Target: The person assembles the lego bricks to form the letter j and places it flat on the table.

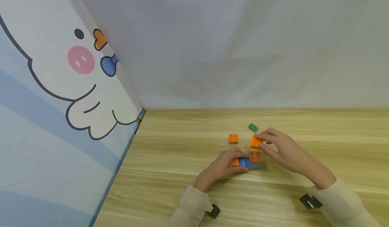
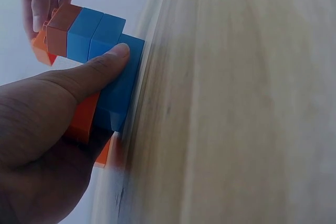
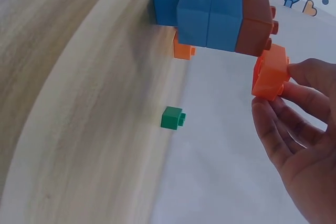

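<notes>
My left hand (image 1: 223,164) holds a built stack of toy bricks on the table, its thumb along the side of the blue base brick (image 2: 123,82). On one end of that base stand two blue bricks (image 3: 210,17), topped by a brown brick (image 1: 255,157) with its studs up. An orange brick (image 2: 83,116) sits on the other end, partly covered by the hand. Pinched between the fingertips of my right hand (image 1: 285,149) is another orange brick (image 3: 270,72), tilted and raised close beside the brown one.
A loose orange brick (image 1: 233,139) lies on the wooden table (image 1: 170,173) behind the stack. Farther back is a small green brick (image 1: 253,127). A pale curtain (image 1: 243,51) borders the far edge, and a cartoon-printed cloth (image 1: 54,119) hangs at the left.
</notes>
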The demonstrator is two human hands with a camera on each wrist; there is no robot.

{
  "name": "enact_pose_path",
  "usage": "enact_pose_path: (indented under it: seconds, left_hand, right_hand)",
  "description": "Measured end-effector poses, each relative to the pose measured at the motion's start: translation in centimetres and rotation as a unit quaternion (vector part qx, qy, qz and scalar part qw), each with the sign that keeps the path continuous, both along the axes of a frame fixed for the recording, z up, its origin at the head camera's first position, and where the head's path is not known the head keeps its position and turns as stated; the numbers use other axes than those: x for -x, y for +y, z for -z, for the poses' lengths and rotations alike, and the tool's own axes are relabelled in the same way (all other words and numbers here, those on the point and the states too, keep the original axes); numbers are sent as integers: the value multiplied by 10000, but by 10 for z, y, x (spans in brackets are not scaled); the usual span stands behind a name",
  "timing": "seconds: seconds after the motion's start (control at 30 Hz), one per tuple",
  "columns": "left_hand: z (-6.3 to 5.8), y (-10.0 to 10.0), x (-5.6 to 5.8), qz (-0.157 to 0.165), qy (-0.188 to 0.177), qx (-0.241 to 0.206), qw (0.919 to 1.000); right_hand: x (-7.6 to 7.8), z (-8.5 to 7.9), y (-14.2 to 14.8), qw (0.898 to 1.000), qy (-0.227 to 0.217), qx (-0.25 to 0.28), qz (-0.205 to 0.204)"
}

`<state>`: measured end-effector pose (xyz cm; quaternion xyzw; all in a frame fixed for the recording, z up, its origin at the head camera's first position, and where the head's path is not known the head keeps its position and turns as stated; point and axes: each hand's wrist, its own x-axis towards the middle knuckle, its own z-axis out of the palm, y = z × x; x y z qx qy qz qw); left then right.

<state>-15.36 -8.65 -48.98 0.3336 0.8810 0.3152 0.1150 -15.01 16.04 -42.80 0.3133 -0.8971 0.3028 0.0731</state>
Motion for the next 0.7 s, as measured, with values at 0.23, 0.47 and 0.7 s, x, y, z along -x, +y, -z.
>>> enact_pose_path:
  seconds: [0.23,0.47,0.7]
  left_hand:
    - [-1,0,-1,-20,-63,6,10000]
    - [3,-1,-1,38,36,22,10000]
    - [3,-1,0,51,45,44,10000]
  right_hand:
    - [-8,-7,2,9999,-60,1,-140]
    - [-19,-8,1,9986,-235,-62,-463]
    - [-20,-7,1,9974,-149,34,-697]
